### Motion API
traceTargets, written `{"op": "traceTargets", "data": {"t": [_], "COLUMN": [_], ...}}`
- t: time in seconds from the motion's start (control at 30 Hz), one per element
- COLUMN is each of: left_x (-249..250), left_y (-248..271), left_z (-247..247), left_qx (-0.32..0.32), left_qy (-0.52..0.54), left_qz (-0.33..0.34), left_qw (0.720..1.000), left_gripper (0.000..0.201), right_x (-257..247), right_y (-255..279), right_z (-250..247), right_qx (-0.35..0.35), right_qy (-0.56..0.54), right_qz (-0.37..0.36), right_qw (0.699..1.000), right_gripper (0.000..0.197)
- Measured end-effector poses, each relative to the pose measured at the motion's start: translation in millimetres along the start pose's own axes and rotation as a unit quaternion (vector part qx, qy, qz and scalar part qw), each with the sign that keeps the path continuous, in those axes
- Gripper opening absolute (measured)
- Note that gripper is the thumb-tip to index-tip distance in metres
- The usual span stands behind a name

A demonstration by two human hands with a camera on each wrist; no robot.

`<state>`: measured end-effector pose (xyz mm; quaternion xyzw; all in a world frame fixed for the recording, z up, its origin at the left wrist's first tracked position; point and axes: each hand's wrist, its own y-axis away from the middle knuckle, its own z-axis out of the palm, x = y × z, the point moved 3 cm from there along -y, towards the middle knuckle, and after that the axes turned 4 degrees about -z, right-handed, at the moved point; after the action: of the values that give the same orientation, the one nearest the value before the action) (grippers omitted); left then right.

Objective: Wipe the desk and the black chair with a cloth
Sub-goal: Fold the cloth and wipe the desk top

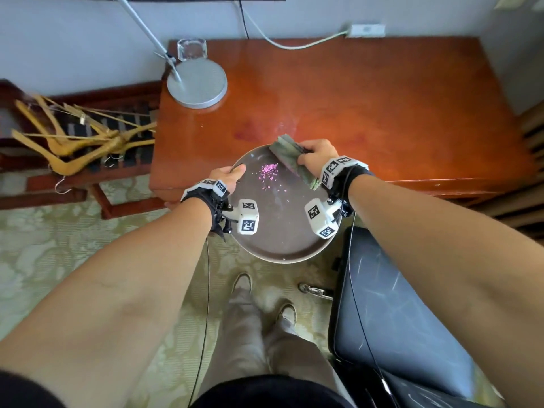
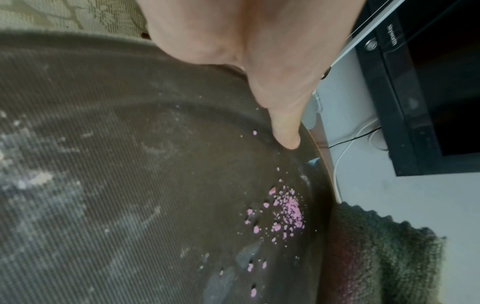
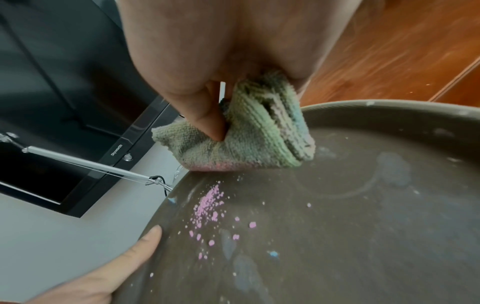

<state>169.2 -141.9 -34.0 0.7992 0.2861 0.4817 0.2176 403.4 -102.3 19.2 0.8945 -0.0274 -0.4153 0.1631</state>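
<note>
At the front edge of the red-brown desk (image 1: pixel 368 113), my left hand (image 1: pixel 232 175) holds a round brown tray (image 1: pixel 282 240), thumb (image 2: pixel 283 127) lying on its rim and fingers underneath. Pink crumbs (image 1: pixel 269 172) and pale dust smears lie on the tray. My right hand (image 1: pixel 309 153) grips a folded greenish cloth (image 1: pixel 287 151) that rests on the tray's far rim, where it overlaps the desk. The right wrist view shows my thumb pressed into the cloth (image 3: pixel 249 139) just above the crumbs (image 3: pixel 207 205). The black chair (image 1: pixel 397 319) stands at the lower right, its seat streaked with pale marks.
A lamp with a round grey base (image 1: pixel 197 82) and a glass ashtray (image 1: pixel 192 49) occupy the desk's far left corner. Cables run to a wall socket (image 1: pixel 366 30). Wooden hangers (image 1: pixel 73 142) lie on a slatted rack at left. A black TV (image 3: pixel 64 102) hangs above the desk.
</note>
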Motion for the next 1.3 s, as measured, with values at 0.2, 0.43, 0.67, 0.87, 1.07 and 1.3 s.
{"op": "traceTargets", "data": {"t": [0.2, 0.43, 0.67, 0.87, 1.07, 1.3], "left_x": [22.8, 41.1, 46.3, 39.2, 27.2, 10.5], "left_y": [-31.8, -104.3, -166.7, -207.8, -236.6, -261.8], "left_z": [-43.5, -104.8, -144.1, -163.3, -177.8, -180.6], "left_qx": [0.025, 0.031, 0.012, -0.002, -0.017, -0.023], "left_qy": [0.029, -0.02, -0.037, -0.05, -0.101, -0.138], "left_qz": [-0.016, -0.03, -0.044, -0.049, -0.043, -0.047], "left_qw": [0.999, 0.999, 0.998, 0.998, 0.994, 0.989], "left_gripper": [0.053, 0.056, 0.056, 0.055, 0.057, 0.053], "right_x": [-38.2, -81.1, -105.1, -118.5, -125.5, -129.2], "right_y": [-28.5, -86.5, -135.3, -165.4, -188.5, -201.4], "right_z": [16.3, 47.8, 85.6, 117.5, 140.5, 156.5], "right_qx": [-0.006, 0.016, 0.029, 0.025, 0.016, 0.003], "right_qy": [0.003, 0.012, -0.001, -0.011, -0.004, 0.002], "right_qz": [0.008, 0.04, 0.097, 0.125, 0.144, 0.149], "right_qw": [1.0, 0.999, 0.995, 0.992, 0.989, 0.989], "right_gripper": [0.024, 0.022, 0.023, 0.025, 0.027, 0.026]}}
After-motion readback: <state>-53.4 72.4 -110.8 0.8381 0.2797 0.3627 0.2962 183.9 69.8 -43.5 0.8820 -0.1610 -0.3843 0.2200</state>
